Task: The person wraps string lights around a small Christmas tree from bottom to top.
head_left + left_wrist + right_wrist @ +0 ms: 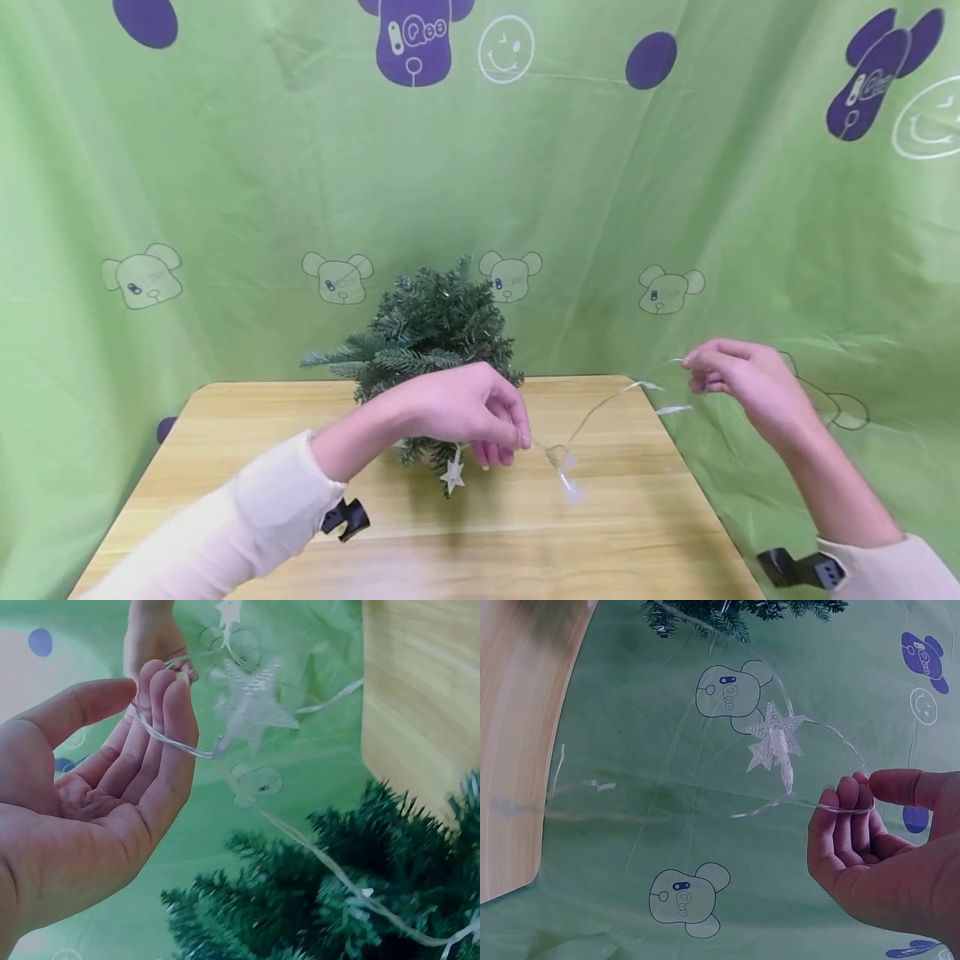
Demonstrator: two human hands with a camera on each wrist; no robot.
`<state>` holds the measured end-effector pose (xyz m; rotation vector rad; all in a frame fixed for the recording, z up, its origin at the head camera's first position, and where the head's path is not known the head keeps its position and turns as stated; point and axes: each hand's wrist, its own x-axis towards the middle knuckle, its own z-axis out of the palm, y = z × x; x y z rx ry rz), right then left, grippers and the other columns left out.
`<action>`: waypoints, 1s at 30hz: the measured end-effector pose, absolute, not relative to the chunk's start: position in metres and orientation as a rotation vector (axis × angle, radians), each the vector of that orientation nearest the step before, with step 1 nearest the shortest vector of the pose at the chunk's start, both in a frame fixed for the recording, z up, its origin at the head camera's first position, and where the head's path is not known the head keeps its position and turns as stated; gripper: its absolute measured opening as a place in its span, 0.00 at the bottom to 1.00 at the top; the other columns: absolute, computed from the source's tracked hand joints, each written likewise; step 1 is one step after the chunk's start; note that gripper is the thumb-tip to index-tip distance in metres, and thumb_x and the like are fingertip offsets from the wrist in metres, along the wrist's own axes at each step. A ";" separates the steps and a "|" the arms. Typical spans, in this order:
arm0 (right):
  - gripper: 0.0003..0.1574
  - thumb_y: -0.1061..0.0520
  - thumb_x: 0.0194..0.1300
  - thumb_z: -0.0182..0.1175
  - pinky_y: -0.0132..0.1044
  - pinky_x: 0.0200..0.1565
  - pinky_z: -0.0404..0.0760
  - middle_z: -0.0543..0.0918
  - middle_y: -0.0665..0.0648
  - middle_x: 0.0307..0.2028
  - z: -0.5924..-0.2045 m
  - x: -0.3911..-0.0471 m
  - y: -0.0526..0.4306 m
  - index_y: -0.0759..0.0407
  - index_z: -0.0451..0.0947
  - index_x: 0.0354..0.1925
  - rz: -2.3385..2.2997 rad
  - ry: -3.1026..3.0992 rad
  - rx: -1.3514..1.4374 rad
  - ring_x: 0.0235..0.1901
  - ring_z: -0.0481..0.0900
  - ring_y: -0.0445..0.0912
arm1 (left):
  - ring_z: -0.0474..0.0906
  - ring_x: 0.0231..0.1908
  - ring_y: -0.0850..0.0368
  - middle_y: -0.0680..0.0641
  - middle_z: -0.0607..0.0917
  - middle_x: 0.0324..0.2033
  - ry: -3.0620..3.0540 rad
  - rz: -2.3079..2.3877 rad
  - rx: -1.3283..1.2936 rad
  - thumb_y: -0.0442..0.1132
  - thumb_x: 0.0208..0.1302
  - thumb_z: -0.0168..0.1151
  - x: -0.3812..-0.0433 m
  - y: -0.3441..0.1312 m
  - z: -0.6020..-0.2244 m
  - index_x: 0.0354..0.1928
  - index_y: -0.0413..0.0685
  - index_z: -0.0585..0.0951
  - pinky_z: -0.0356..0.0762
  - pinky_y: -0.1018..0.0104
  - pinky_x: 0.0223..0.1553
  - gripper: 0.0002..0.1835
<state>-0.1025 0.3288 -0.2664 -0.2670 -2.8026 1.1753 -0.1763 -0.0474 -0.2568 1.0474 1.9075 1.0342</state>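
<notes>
A string of clear star lights [600, 406] stretches between both hands in the head view. My left hand [472, 408] pinches its wire in front of the small artificial Christmas tree [442, 325]. Beside those fingers in the left wrist view hangs a clear plastic star [255, 705]. From there the wire [300, 836] runs down to the green branches. Off the table's right side, my right hand [750, 387] holds another stretch of wire between thumb and fingers. Clear stars [776, 739] dangle near it in the right wrist view. One white star [452, 473] hangs low at the tree's front.
The tree stands toward the back of a light wooden table [300, 467]. Behind and around it hangs a green curtain [585, 208] printed with bear heads and smiley faces. Black wrist mounts [802, 570] sit at both cream sleeves [247, 508].
</notes>
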 end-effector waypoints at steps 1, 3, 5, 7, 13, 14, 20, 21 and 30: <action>0.24 0.43 0.77 0.52 0.24 0.45 0.78 0.86 0.46 0.38 -0.266 -0.103 0.329 0.61 0.78 0.54 1.174 -2.804 -0.268 0.41 0.84 0.40 | 0.87 0.31 0.50 0.45 0.89 0.29 1.906 1.028 1.050 0.32 0.66 0.63 -0.175 -0.046 -0.259 0.37 0.46 0.85 0.88 0.61 0.36 0.03; 0.25 0.43 0.77 0.52 0.24 0.45 0.78 0.85 0.46 0.38 -0.266 -0.103 0.329 0.61 0.78 0.54 1.170 -2.808 -0.271 0.41 0.84 0.40 | 0.87 0.30 0.50 0.45 0.89 0.28 1.919 1.016 1.050 0.32 0.66 0.64 -0.173 -0.041 -0.263 0.36 0.46 0.85 0.88 0.62 0.35 0.03; 0.25 0.42 0.77 0.52 0.25 0.45 0.78 0.85 0.46 0.38 -0.265 -0.102 0.328 0.61 0.78 0.54 1.169 -2.811 -0.272 0.41 0.83 0.40 | 0.87 0.29 0.51 0.46 0.89 0.28 1.940 1.009 1.042 0.31 0.65 0.65 -0.173 -0.036 -0.267 0.34 0.47 0.85 0.87 0.63 0.35 0.03; 0.25 0.42 0.77 0.52 0.25 0.45 0.79 0.85 0.46 0.38 -0.264 -0.102 0.328 0.61 0.78 0.55 1.168 -2.809 -0.271 0.41 0.83 0.40 | 0.86 0.29 0.53 0.46 0.89 0.28 1.968 1.011 1.026 0.32 0.65 0.65 -0.174 -0.030 -0.271 0.34 0.47 0.85 0.87 0.64 0.36 0.04; 0.25 0.42 0.77 0.52 0.25 0.45 0.78 0.85 0.46 0.38 -0.262 -0.100 0.328 0.60 0.78 0.55 1.172 -2.813 -0.288 0.41 0.83 0.40 | 0.87 0.33 0.54 0.48 0.89 0.30 2.055 1.048 0.976 0.34 0.66 0.66 -0.188 -0.015 -0.281 0.34 0.49 0.85 0.86 0.66 0.38 0.03; 0.25 0.41 0.77 0.52 0.26 0.46 0.78 0.85 0.46 0.38 -0.262 -0.100 0.328 0.60 0.78 0.55 1.173 -2.815 -0.294 0.41 0.83 0.40 | 0.87 0.33 0.55 0.49 0.89 0.30 2.073 1.059 0.966 0.34 0.66 0.66 -0.191 -0.012 -0.283 0.34 0.49 0.85 0.86 0.66 0.39 0.03; 0.25 0.41 0.77 0.53 0.27 0.47 0.78 0.85 0.45 0.38 -0.261 -0.100 0.328 0.59 0.78 0.56 1.177 -2.807 -0.302 0.42 0.83 0.40 | 0.86 0.29 0.56 0.48 0.88 0.28 2.236 1.140 0.886 0.33 0.68 0.64 -0.202 -0.003 -0.285 0.34 0.47 0.84 0.88 0.61 0.39 0.04; 0.25 0.42 0.77 0.53 0.26 0.47 0.78 0.85 0.45 0.38 -0.261 -0.100 0.328 0.59 0.78 0.57 1.178 -2.805 -0.303 0.42 0.83 0.40 | 0.86 0.29 0.56 0.48 0.88 0.28 2.258 1.143 0.885 0.33 0.68 0.64 -0.202 -0.002 -0.283 0.34 0.46 0.83 0.88 0.62 0.38 0.04; 0.26 0.41 0.76 0.54 0.26 0.47 0.78 0.85 0.45 0.39 -0.259 -0.101 0.328 0.59 0.77 0.57 1.193 -2.800 -0.317 0.42 0.83 0.40 | 0.85 0.29 0.58 0.52 0.87 0.27 2.434 0.992 1.031 0.29 0.62 0.64 -0.204 0.010 -0.263 0.34 0.48 0.82 0.83 0.71 0.30 0.05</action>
